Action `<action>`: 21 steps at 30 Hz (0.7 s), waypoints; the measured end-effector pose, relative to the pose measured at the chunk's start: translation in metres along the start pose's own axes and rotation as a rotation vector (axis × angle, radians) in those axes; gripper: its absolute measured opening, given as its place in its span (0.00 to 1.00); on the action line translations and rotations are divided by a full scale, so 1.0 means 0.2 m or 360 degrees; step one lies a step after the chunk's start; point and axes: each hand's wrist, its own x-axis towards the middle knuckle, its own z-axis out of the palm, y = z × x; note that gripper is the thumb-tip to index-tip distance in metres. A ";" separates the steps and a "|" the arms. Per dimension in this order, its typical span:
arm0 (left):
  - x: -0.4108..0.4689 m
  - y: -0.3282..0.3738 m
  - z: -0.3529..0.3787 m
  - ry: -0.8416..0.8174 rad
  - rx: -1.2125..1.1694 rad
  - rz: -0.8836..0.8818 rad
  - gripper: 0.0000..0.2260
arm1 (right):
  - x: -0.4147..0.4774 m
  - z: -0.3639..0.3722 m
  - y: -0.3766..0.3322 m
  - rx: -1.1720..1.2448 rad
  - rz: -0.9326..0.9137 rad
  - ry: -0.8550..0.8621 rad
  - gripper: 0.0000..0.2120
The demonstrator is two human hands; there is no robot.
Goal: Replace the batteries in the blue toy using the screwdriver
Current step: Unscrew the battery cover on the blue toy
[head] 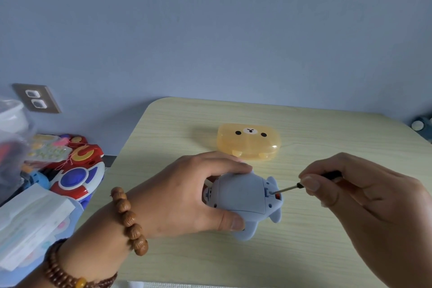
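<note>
We worked at a pale wood-grain table (327, 252). Behind the toy sat a closed yellow bear-face case (249, 141), contents unclear. Our left hand (187, 196) clasped the blue toy (243, 201) mid-table; our right hand (364, 196) pinched the screwdriver (287, 189), tip at the toy's underside.

The blue toy (243, 196) looks matt, velvety plastic; the screwdriver (287, 189) shaft is shiny metal; the surface (327, 138) is smooth pale wood-grain laminate; the yellow case (249, 141) is translucent glossy plastic.
</note>
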 end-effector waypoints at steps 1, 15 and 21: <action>0.00 0.00 0.00 0.0001 0.0003 0.0002 0.33 | 0.00 0.00 0.00 -0.0016 0.0004 -0.0020 0.06; 0.01 0.00 0.01 0.0000 -0.0013 0.0030 0.32 | 0.20 -0.01 -0.15 -0.0851 -0.0028 -0.0569 0.12; 0.01 0.00 0.02 0.0016 -0.0031 0.0037 0.32 | 0.22 -0.06 -0.19 -0.0921 0.0045 -0.0834 0.14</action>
